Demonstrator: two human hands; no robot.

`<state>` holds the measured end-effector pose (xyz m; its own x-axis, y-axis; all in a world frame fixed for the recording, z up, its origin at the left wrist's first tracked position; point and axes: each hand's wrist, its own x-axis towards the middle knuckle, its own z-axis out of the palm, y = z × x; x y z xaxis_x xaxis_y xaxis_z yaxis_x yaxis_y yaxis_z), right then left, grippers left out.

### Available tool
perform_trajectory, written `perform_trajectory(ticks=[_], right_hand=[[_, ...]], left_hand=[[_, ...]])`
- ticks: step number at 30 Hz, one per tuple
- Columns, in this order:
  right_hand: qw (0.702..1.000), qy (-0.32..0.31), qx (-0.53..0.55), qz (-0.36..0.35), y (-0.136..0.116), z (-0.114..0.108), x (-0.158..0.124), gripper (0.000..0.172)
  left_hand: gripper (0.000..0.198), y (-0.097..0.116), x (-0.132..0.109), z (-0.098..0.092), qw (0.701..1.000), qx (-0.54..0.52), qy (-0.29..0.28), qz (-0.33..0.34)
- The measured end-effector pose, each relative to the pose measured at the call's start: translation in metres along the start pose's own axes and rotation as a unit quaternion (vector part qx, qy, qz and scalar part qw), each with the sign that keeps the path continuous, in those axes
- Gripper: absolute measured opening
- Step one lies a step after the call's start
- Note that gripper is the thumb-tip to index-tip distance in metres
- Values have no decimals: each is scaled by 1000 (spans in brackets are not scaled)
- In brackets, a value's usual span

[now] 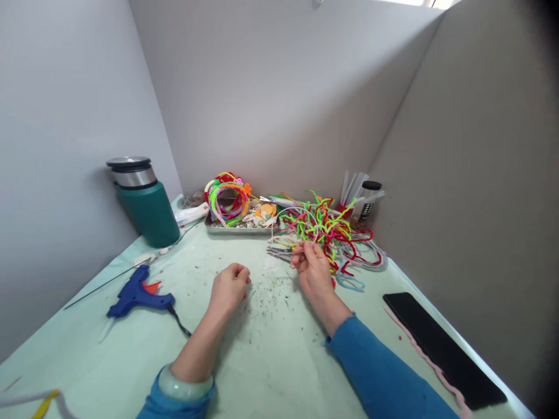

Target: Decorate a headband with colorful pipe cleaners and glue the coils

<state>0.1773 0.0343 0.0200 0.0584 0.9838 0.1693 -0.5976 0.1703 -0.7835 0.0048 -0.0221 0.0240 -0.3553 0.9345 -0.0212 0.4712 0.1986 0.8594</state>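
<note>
My right hand [315, 272] is raised over the table with its fingertips pinched on one end of a thin white headband [297, 208]. The headband's arc rises in front of a heap of colored pipe cleaners [325, 224]. My left hand [229, 286] is closed near the middle of the table, a little apart from the right one; its curled fingers hide whatever may be inside. Scissors [279, 254] lie just beyond my right fingertips, partly covered by them. Small dark crumbs are scattered on the table between my hands.
A metal tray [240, 231] at the back holds wrapped headbands [213, 203] and small pieces. To the left are a green bottle [151, 212] and a blue glue gun [135, 294] with its cord. A black phone-like slab [441, 346] and a pink strip [419, 348] lie right.
</note>
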Motion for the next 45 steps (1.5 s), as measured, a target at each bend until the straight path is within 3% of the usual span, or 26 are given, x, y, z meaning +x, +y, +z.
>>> perform_trajectory(ticks=[4,9,12,20,31,36,39,42,45], right_hand=[[1000,-23,-10,5,2,3,-4,20],[997,-67,-9,22,5,13,-16,18],[996,-83,-16,29,5,17,-20,18],[998,-61,-30,15,6,13,-15,20],[1000,-10,9,5,3,-1,-3,19],[999,-40,-22,-5,6,1,-4,19],[998,-53,-37,-8,7,1,-6,20],[998,-54,-42,-5,7,1,-5,21],[998,-59,-37,2,6,1,-5,21]], left_hand=[[30,4,-4,2,998,-26,11,49],[49,6,-7,14,976,-180,-94,76],[36,5,-6,19,970,-205,-117,55],[29,6,-6,9,986,-154,-59,31],[25,3,1,1,982,-189,-7,-1],[32,0,2,-2,995,-42,60,72],[22,0,3,-5,987,45,109,108],[30,0,3,-8,982,78,124,118],[27,-1,3,-7,980,70,133,133]])
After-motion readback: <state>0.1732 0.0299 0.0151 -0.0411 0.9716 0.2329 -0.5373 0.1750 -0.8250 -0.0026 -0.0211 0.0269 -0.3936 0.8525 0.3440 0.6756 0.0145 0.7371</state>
